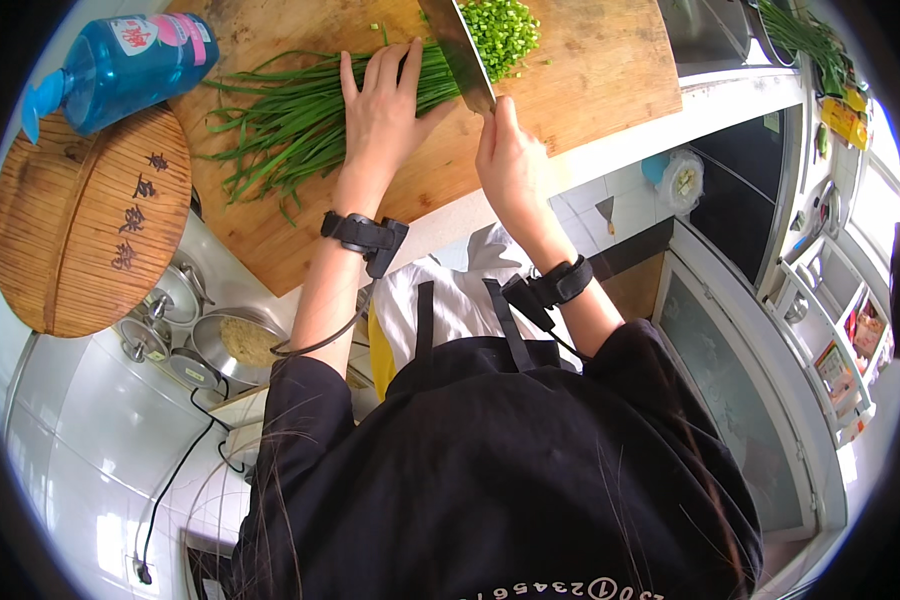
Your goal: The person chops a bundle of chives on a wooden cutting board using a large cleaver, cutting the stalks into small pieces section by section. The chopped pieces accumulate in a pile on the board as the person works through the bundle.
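A bunch of long green chives (285, 124) lies across a wooden cutting board (592, 90). My left hand (386, 97) presses down on the bunch near its cut end, fingers spread over the stems. In my right hand (514, 157) is the handle of a cleaver (461, 56), its broad blade standing at the end of the bunch. Just beyond the blade sits a heap of finely chopped chives (499, 37). The blade hides the cut ends, and its tip runs out of the top of the view.
A blue pump bottle (146, 71) and a round wooden lid (82, 225) flank the board on the left. Below them, a metal bowl (229, 345) holds pale food, beside lidded pots (172, 296). More greens (802, 45) lie by the sink (709, 34) at right.
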Demonstrator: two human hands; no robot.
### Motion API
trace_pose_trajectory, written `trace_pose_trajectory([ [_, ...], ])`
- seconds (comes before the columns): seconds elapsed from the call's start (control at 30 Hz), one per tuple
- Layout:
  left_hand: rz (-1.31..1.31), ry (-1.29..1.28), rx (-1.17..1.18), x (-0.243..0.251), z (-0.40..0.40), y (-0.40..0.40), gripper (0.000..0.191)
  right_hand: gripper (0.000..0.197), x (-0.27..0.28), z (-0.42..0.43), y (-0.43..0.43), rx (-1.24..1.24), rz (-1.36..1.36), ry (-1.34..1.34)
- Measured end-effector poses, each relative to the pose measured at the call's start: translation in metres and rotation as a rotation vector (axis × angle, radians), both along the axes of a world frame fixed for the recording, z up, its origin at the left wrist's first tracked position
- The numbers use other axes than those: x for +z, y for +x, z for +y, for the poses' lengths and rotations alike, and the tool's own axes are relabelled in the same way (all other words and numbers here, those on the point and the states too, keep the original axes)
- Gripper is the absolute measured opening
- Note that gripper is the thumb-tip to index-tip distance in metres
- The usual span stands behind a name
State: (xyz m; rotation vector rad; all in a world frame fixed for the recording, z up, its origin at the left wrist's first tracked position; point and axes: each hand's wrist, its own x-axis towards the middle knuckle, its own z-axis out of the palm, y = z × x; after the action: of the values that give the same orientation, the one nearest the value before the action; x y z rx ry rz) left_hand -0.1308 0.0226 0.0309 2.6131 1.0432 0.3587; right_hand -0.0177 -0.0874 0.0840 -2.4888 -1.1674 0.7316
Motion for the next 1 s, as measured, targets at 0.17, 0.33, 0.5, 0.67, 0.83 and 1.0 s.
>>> trace_pose_trajectory([
  [0.17, -0.051, 0.07, 0.098, -0.007, -0.008, 0.008, 0.054, 0.012, 0.0, 0.0, 0.0, -0.003, 0.005, 0.025],
  [0.33, -0.094, 0.124, 0.174, -0.028, -0.013, 0.011, 0.041, 0.011, -0.004, -0.001, -0.001, -0.008, 0.022, 0.055],
  [0.5, -0.094, 0.132, 0.211, -0.031, -0.013, 0.013, 0.034, 0.012, -0.005, -0.003, 0.004, -0.017, 0.02, 0.069],
  [0.67, -0.093, 0.119, 0.209, -0.032, -0.014, 0.012, 0.029, 0.013, 0.003, -0.016, 0.015, -0.101, -0.007, 0.151],
  [0.83, -0.11, 0.096, 0.203, -0.03, -0.014, 0.01, 0.03, 0.013, 0.008, -0.026, 0.023, -0.114, 0.016, 0.207],
  [1.0, -0.143, 0.082, 0.188, -0.03, -0.015, 0.011, 0.03, 0.012, -0.006, -0.036, 0.02, -0.071, -0.008, 0.198],
])
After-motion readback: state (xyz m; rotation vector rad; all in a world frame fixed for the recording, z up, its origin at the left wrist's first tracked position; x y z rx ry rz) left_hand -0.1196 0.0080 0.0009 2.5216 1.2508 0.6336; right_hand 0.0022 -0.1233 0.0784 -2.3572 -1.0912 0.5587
